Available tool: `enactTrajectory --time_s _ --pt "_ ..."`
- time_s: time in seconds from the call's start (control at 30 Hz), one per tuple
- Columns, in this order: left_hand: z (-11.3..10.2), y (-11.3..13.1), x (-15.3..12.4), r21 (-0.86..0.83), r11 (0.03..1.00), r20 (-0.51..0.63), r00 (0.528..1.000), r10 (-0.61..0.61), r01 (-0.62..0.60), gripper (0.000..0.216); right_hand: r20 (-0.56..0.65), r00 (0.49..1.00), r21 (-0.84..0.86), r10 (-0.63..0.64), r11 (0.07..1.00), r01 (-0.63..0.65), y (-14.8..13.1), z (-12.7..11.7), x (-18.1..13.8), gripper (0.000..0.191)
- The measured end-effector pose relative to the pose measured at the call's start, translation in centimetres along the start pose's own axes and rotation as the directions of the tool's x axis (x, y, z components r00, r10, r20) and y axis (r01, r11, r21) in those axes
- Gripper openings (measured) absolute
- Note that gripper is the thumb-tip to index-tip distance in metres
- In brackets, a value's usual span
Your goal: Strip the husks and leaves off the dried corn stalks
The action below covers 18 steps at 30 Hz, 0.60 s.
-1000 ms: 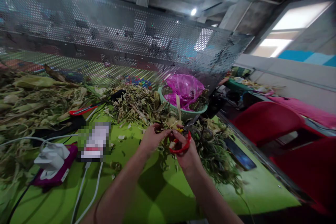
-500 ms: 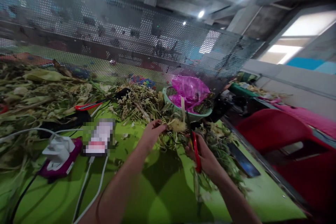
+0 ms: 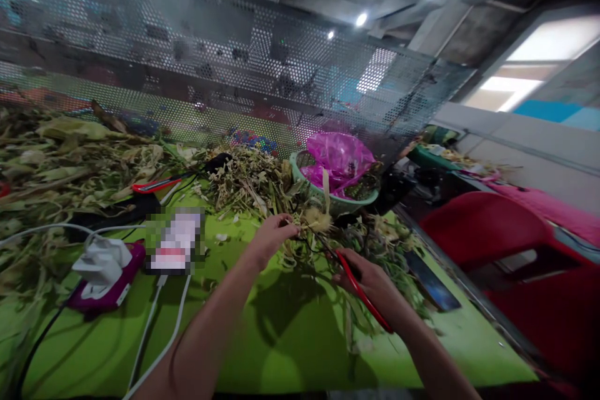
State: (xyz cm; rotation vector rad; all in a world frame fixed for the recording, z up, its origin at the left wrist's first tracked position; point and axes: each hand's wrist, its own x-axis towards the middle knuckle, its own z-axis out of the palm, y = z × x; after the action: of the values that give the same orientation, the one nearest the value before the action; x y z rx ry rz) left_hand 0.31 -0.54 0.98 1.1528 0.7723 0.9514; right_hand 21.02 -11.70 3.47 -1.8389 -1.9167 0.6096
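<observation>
My left hand (image 3: 270, 237) pinches a pale yellowish plant piece (image 3: 317, 220) above the green table (image 3: 290, 350), fingers closed on its stem. My right hand (image 3: 375, 284) grips red-handled scissors (image 3: 357, 287), whose blades point up and left toward that piece. Both hands hover over a heap of green and yellow plant trimmings (image 3: 375, 250). A green basket (image 3: 335, 197) lined with a pink plastic bag (image 3: 340, 159) stands just behind the hands.
Large piles of husks and leaves (image 3: 70, 162) cover the left and back. A second pair of red scissors (image 3: 154, 185), a white charger on a purple device (image 3: 105, 272), cables and a dark phone (image 3: 431, 284) lie around. A perforated metal screen (image 3: 210, 69) backs the table; red chairs (image 3: 482, 225) stand right.
My right hand with the scissors drew back from the left hand, swung low to the right, and now tilts its blades toward the plant piece. My left hand shifted slightly.
</observation>
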Motion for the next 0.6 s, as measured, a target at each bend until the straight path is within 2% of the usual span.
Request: enactTrajectory --time_s 0.23,0.6 --pt "-0.10 -0.07 0.00 0.080 0.997 0.009 1.000 -0.013 0.012 0.016 0.005 1.000 0.018 0.022 1.000 -0.022 -0.01 -0.21 -0.01 0.035" --pt "0.04 0.41 -0.22 0.111 0.993 0.006 0.999 -0.039 0.038 0.019 0.013 0.999 0.024 0.053 0.998 -0.053 0.41 0.06 -0.29 0.026"
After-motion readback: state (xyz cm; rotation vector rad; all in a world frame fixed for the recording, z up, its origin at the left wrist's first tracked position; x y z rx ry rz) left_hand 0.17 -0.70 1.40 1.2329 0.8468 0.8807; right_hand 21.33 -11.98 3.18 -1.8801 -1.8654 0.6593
